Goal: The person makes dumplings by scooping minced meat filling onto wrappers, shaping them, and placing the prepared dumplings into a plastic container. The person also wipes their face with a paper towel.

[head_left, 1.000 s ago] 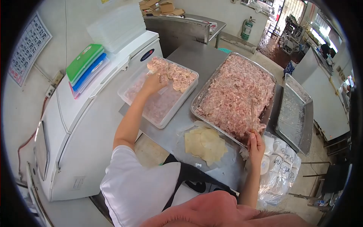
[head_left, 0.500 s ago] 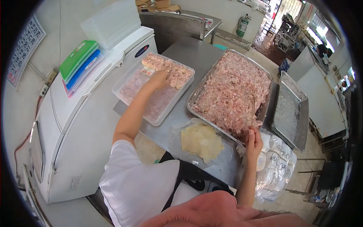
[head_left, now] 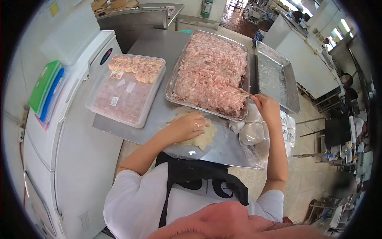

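Observation:
My right hand (head_left: 266, 106) pinches a thin, stick-like tool (head_left: 241, 91), whose far end touches the pink minced meat (head_left: 213, 69). The meat is heaped in a large metal tray (head_left: 172, 95), with a hollow at its right side. Pale, thin dough wrappers (head_left: 205, 137) lie stacked on clear plastic in front of the tray. Over the left part of this stack rests my left hand (head_left: 189, 126), fingers apart and slightly bent. Left of the tray, a clear plastic container (head_left: 140, 122) holds rows of filled dumplings (head_left: 137, 65) along its far end, above a layer seen through a plastic sheet.
An emptied-looking metal tray (head_left: 274, 73) with residue stands at the right. Plastic-wrapped white packs (head_left: 254, 133) lie at the table's near right corner. A white freezer (head_left: 85, 159) flanks the left side, with green and blue lids (head_left: 45, 85) on top.
My left hand has moved from the dumplings in the container to the wrappers. My right hand has tilted the tool from upright to leaning left. The whole view has shifted.

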The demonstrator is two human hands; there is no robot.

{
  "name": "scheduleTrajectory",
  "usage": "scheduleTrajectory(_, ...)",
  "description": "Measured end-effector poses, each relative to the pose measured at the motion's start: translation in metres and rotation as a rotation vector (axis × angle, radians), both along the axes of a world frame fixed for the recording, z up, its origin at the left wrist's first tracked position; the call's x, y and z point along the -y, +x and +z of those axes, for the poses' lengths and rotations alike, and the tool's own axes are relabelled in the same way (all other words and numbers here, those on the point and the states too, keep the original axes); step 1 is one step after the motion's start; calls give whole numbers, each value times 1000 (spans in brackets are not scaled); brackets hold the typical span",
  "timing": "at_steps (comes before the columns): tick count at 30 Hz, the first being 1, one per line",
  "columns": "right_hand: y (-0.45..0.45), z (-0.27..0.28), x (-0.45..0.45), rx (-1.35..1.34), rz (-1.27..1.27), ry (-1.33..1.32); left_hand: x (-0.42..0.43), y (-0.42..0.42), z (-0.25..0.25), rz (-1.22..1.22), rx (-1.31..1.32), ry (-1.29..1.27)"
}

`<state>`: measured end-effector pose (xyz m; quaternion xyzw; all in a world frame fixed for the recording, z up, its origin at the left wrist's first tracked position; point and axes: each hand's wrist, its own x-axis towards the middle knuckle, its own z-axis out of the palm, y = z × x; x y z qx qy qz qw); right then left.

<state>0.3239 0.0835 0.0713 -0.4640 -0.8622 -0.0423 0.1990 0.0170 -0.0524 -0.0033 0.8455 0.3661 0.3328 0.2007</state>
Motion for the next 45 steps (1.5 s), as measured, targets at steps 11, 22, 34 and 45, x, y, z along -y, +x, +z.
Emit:
scheduleTrajectory(11, -5, 13, 65, 517, 139, 31, -19, 34, -55, 71, -371, 116)
scheduleTrajectory(22, -19, 8, 50, 468, 201, 119, -19, -7, -5, 212, 222, -443)
scheduleTrajectory(34, -33, -26, 51, 265, 131, -194, -11, -8, -45, 28, 615, -745)
scheduleTrajectory(45, -36, -45, 31, -716, 13, -684, -55, 28, -1, -22, 1772, -895)
